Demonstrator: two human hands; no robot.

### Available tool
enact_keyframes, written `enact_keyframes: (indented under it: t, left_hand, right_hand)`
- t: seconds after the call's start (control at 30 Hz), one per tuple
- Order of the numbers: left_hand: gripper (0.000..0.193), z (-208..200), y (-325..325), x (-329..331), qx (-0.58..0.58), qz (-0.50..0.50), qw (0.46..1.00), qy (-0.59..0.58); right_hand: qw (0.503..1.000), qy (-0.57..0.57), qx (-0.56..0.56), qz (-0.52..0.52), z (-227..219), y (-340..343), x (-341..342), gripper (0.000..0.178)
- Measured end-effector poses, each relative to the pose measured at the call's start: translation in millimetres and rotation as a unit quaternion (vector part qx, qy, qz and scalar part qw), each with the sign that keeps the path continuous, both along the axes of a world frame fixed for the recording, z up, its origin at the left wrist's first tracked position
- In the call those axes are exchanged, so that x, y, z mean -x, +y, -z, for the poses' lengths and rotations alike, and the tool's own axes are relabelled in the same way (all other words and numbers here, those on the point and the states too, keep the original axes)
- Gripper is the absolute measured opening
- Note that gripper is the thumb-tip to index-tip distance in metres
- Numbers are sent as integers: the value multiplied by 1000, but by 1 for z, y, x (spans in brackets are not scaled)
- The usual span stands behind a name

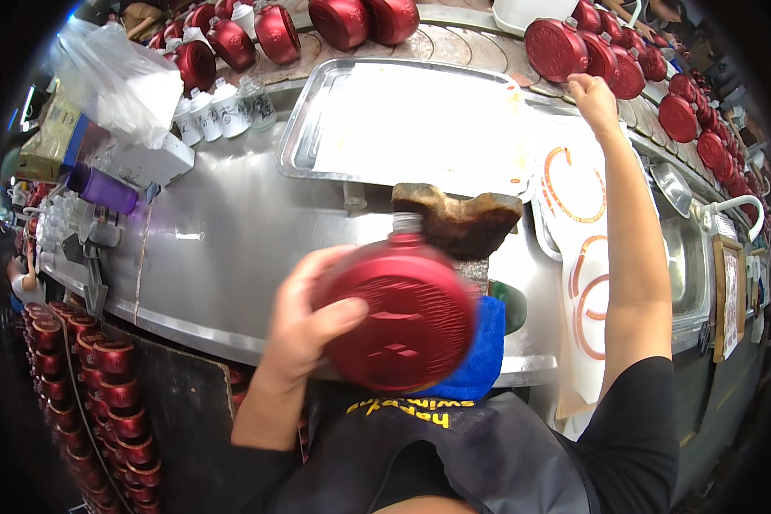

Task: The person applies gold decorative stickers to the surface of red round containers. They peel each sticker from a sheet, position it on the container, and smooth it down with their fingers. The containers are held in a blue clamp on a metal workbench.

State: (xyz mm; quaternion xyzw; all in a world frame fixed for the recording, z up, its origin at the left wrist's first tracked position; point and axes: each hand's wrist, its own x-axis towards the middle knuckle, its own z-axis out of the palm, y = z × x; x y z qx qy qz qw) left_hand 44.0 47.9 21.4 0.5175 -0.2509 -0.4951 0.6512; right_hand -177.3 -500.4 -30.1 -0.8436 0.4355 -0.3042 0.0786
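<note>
My left hand (313,313) is closed around the edge of a round, flat red bottle (394,317) with a threaded neck. The neck points up and away from me, and the patterned face is slightly blurred by motion. My right arm stretches far to the right. There my right hand (597,101) has its fingers curled together at the lower edge of another red bottle (557,50) on the conveyor; what they pinch, if anything, is hidden. Just beyond the held bottle stands a brown, notched block (458,221). A blue cloth (480,351) lies partly behind the bottle.
A metal tray (295,141) with a white sheet sits at the back of the steel table (223,257). Orange curved label strips (550,193) lie on white sheets at right, before a sink (690,265). White bottles (227,111) and a purple container (107,190) stand left.
</note>
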Motion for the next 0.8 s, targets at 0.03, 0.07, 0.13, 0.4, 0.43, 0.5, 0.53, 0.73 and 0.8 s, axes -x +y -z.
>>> enact_keyframes:
  t: [0.03, 0.07, 0.13, 0.4, 0.43, 0.5, 0.53, 0.73, 0.8]
  left_hand:
    - [74, -3, 16, -11, 16, -53, 997, -51]
    - [77, -5, 31, -26, 34, -114, 987, -105]
    - [82, -2, 60, -60, 80, -244, 936, -241]
    - [65, 80, 92, -197, -40, -472, 695, -541]
    - [65, 89, 95, -201, -48, -477, 683, -551]
    - [67, 105, 100, -204, -59, -480, 700, -526]
    - [67, 111, 100, -204, -71, -478, 687, -542]
    - [69, 100, 92, -183, -67, -472, 645, -597]
    - [68, 73, 85, -164, -23, -456, 554, -696]
  right_hand:
    - [997, 9, 65, 26, -6, -19, 2, 34]
    - [991, 23, 116, 65, -9, -38, 2, 35]
    - [968, 97, 167, 159, -17, -77, 3, 60]
    - [969, 134, -40, 203, -22, -133, 25, 111]
    - [967, 124, -41, 219, -20, -131, 31, 109]
    - [968, 90, -42, 230, -15, -124, 41, 103]
    - [970, 66, -32, 232, -14, -119, 45, 101]
    - [989, -82, -4, 126, -40, -50, 81, 87]
    - [992, -97, -67, 47, -73, -11, 101, 83]
